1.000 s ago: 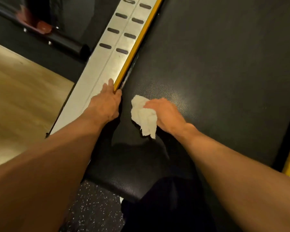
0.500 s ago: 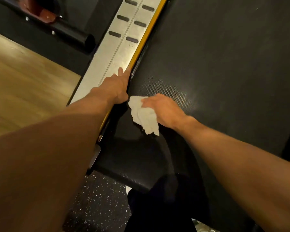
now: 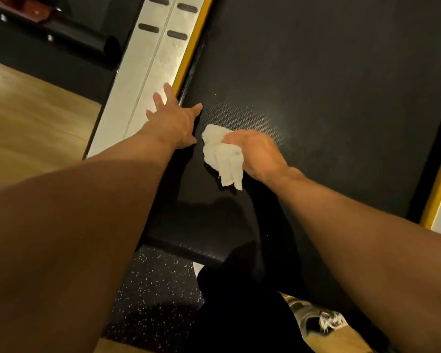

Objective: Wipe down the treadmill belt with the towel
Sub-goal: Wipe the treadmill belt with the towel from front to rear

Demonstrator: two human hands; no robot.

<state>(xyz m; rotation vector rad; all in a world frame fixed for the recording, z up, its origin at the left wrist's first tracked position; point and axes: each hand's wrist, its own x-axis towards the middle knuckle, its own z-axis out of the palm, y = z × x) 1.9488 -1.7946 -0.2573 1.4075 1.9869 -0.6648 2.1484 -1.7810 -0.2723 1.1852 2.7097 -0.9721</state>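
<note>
- the person's right hand (image 3: 256,154) is bunched around a crumpled white cloth towel (image 3: 220,155); fingers curled over the top of it, pressing it flat onto the black textured treadmill belt (image 3: 316,85); a loose corner of the towel sticks out toward the wrist side
- the towel sits near the belt's left edge, toward the rear end of the belt where it curves under; pretty much just beside the other hand but not touching it
- left hand (image 3: 171,121) is spread wide open, fingers splayed, holding nothing; palm down; fingers reach onto the silver metal side rail (image 3: 148,72) and its yellow edge strip (image 3: 191,49), thumb pokes out over the belt
- the rail has dark oval slots in pairs further up
- another yellow strip (image 3: 438,179) runs down the belt's right edge
- left of the treadmill there's a light wooden floor (image 3: 28,123); black speckled rubber flooring (image 3: 150,296) shows below the belt's rear end
- a shoe with white laces (image 3: 326,324) peeks in at the bottom, kinda blurry
</note>
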